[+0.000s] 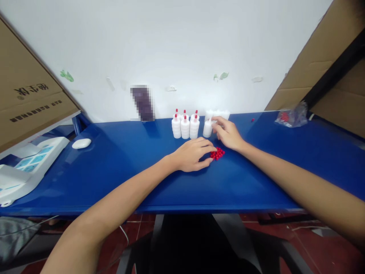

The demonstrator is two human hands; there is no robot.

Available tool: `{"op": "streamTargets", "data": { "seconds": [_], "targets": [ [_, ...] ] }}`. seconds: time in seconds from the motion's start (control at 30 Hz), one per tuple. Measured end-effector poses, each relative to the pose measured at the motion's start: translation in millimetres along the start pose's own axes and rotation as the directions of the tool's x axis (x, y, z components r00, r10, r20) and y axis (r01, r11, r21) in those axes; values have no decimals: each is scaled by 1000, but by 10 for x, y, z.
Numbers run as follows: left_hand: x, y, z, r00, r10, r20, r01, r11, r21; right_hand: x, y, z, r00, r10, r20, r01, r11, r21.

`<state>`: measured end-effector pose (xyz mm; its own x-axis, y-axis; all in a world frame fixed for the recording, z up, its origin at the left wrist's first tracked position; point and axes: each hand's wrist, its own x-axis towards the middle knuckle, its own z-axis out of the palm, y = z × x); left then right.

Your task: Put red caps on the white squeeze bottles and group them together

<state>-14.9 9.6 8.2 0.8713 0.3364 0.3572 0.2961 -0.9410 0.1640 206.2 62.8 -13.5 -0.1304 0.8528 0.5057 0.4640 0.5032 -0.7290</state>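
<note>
At the far left of the blue worktop (99, 171), a white panelled device (51, 146) is lying, with a rounded white object (81, 143) sitting just beside it. Further along, near the far edge, six red-tipped bottles (185, 128) are standing upright, close together in two rows. Nearer to me, my left hand (192, 154) is resting palm down, thumb and forefinger parting at the left edge of a heap of red caps (218, 153), gripping none that I can make out. In my judgement, those fingers should be taking one cap by its sides, without scattering the others. Just behind the heap, a lone white bottle (207, 129) is standing upright, showing no red tip. My right hand (228, 133) is arching at its right side, fingers meeting its upper part; whether they are pinching it, I cannot tell. A steady, light hold should be suiting it best, guarding against tipping. More plain white bottles (225, 113) are standing behind, partly hidden. At the far right, a clear bag (296, 114) is lying, holding red pieces.
</note>
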Motion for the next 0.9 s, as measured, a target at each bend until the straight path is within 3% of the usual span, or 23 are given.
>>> {"op": "streamTargets", "data": {
  "seconds": [0.3, 0.9],
  "targets": [
    [-4, -16, 32, 994, 82, -77, -83, 996, -17, -7, -26, 1, 1000, 2, 10, -2, 1000, -12],
    [31, 5, -12, 996, 81, 33, -83, 994, 73, -10, -58, 3, 1000, 1, 32, -1, 1000, -3]
  ]
}}
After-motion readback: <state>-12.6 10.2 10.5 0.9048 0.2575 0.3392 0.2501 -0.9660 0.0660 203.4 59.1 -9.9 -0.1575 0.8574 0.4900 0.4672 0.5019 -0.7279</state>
